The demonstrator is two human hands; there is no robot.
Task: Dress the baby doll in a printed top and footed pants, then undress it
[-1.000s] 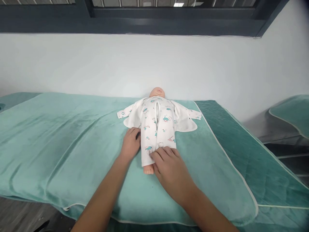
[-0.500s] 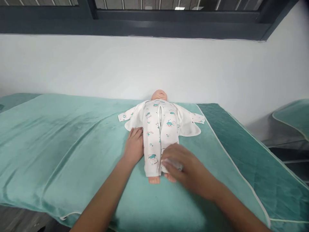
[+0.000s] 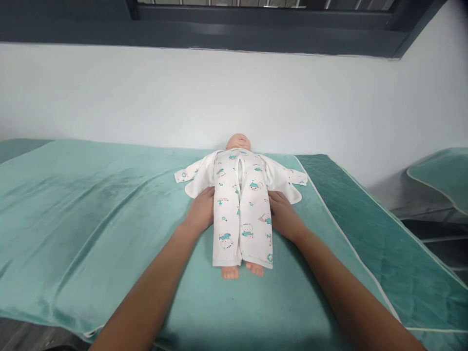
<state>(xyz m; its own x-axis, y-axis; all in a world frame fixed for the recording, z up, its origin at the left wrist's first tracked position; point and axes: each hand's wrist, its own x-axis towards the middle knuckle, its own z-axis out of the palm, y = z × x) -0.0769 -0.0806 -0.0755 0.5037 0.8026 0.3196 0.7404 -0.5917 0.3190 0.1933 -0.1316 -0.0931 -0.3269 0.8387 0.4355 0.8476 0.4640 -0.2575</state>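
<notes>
A baby doll [image 3: 238,141] lies on its back, head toward the wall, bare feet [image 3: 230,272] toward me. White printed baby pants [image 3: 256,243] cover its legs and reach up over its torso. Beneath them a white baby shirt [image 3: 281,176] is spread, its sleeves out to both sides. My left hand [image 3: 200,210] rests along the left edge of the pants, fingers stretched forward. On the opposite edge lies my right hand [image 3: 285,213], its fingers extended beside the pants near the shirt hem. Fingertips of both hands are partly hidden by the clothing.
A light green blanket [image 3: 120,204] with wrinkles on the left covers the bed. Darker green quilted fabric [image 3: 351,209] shows on the right. Behind stands a white wall [image 3: 146,97] below a dark window frame [image 3: 256,34]. Another green-covered surface [image 3: 442,175] is at far right.
My right hand has moved from the lower right pant leg up to the pants' right side, uncovering that leg and foot. My left hand stays at the left side.
</notes>
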